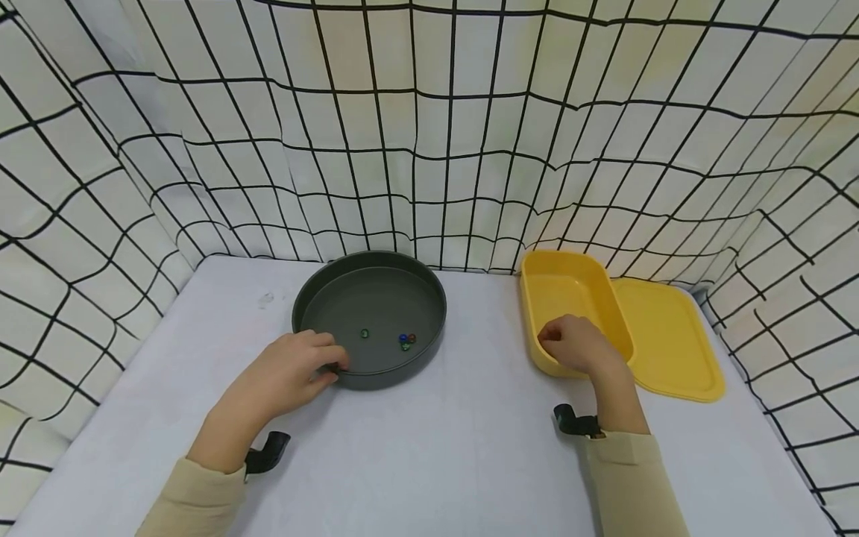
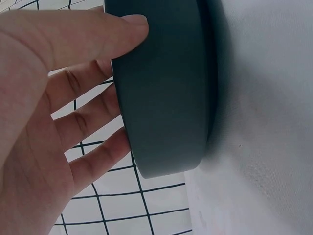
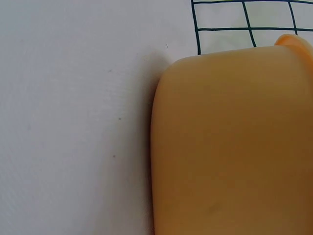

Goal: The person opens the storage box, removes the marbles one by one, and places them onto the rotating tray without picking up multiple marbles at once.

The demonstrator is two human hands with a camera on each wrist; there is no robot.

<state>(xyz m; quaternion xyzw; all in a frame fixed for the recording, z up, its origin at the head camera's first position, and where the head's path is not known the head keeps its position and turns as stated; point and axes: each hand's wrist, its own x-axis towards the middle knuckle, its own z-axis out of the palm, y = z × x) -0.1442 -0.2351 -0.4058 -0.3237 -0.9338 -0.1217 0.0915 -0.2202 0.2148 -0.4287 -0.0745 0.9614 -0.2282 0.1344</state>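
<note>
As the left hand [image 1: 291,373] pinches the dark pan [image 1: 376,298], beads [image 1: 403,338] inside, right hand [image 1: 579,343] at the yellow box [image 1: 564,280], can't tell its grip.

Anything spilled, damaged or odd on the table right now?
One oddity: a faint grey patch on the white tabletop, left of the round dark-grey pan, standing out against the paler surface; stain or crease, I can't tell. No spill shows.

The dark tray [image 1: 335,313] looks smooth and matt, the yellow box [image 1: 570,291] smooth plastic.
</note>
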